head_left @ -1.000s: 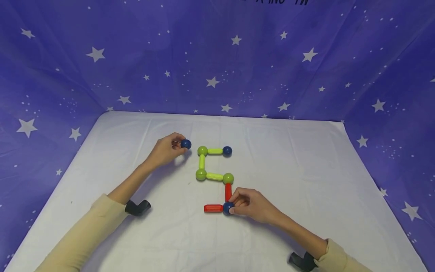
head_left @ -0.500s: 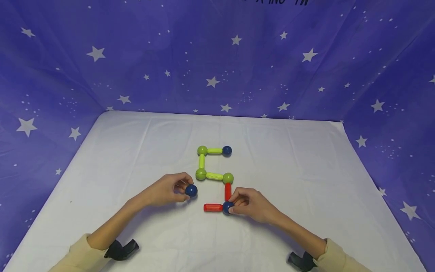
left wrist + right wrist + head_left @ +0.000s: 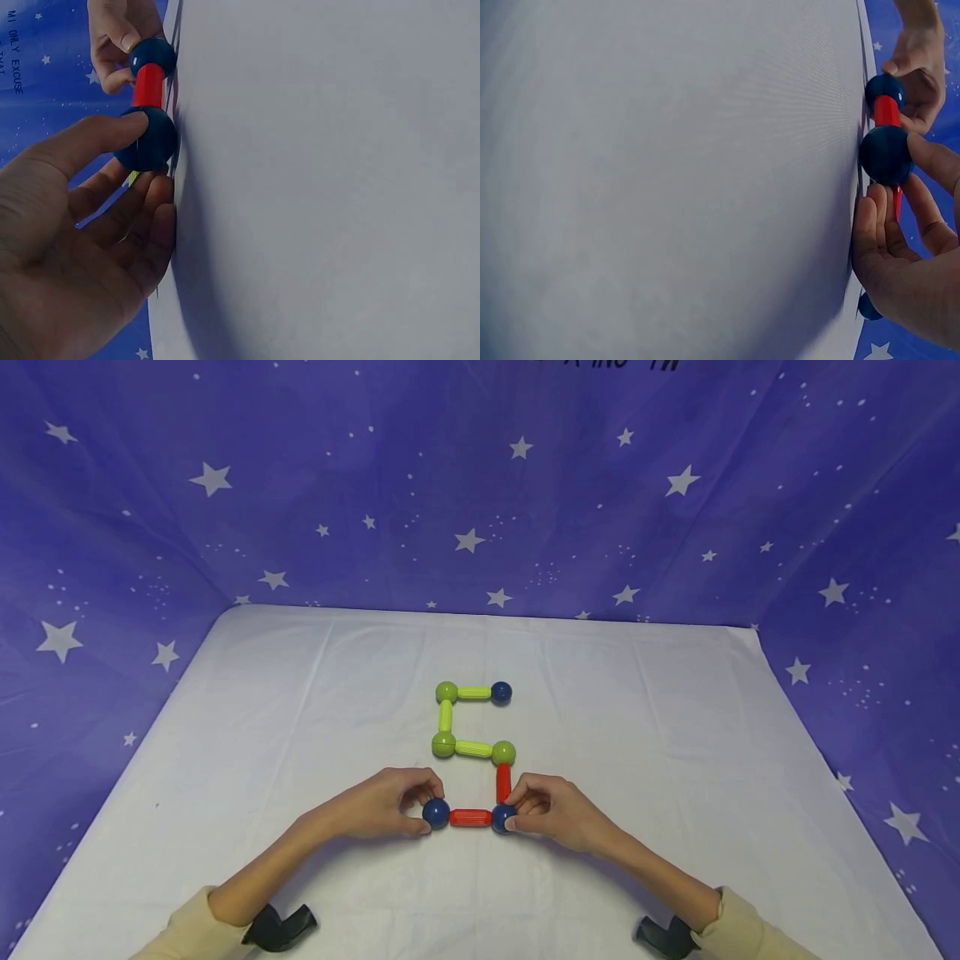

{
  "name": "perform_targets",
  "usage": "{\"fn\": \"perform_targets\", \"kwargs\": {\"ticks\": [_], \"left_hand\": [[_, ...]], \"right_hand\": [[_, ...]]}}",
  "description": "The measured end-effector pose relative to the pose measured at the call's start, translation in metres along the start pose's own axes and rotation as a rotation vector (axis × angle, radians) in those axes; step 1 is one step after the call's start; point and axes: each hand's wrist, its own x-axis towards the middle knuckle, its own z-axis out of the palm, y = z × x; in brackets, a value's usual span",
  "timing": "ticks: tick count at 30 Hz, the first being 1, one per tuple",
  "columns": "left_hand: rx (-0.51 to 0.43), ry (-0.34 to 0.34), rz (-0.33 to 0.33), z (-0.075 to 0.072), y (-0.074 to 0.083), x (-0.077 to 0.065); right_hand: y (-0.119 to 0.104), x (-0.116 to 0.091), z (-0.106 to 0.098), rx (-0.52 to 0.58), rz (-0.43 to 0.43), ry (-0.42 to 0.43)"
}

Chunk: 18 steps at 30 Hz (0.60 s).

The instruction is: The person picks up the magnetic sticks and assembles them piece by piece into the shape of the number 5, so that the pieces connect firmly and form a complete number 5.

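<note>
My left hand (image 3: 386, 804) pinches a blue ball (image 3: 435, 813) between thumb and fingers, at the left end of a red rod (image 3: 471, 817). Ball and rod appear to touch. At the rod's other end my right hand (image 3: 561, 814) grips a second blue ball (image 3: 502, 819). From that ball another red rod (image 3: 503, 783) runs away from me to a green ball (image 3: 503, 752). Yellow-green rods (image 3: 474, 749) and more green balls (image 3: 444, 744) carry the chain on in an S-like shape. Its far end is a third blue ball (image 3: 501, 693).
A white cloth covers the table (image 3: 660, 735). Behind and at both sides hangs a purple backdrop (image 3: 420, 485) with stars. Black wrist mounts (image 3: 281, 928) sit by each sleeve, near the front of the table.
From the far left, my left hand has brought its blue ball toward me, then right, up to the free end of the red rod. The right hand has stayed in place.
</note>
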Motion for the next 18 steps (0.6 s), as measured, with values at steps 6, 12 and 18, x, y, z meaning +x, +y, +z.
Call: {"fn": "perform_targets", "kwargs": {"ticks": [6,12,18], "left_hand": [[0.009,-0.01,-0.008,-0.001,0.001,-0.001],[0.021,0.011,-0.017,-0.011,0.002,-0.003],[0.185,0.148,-0.04,-0.036,-0.003,-0.009]], "right_hand": [[0.0,0.001,0.0,-0.005,-0.004,0.006],[0.001,-0.001,-0.002,-0.013,-0.008,-0.007],[0.002,-0.007,-0.016,-0.141,-0.048,0.07]]}}
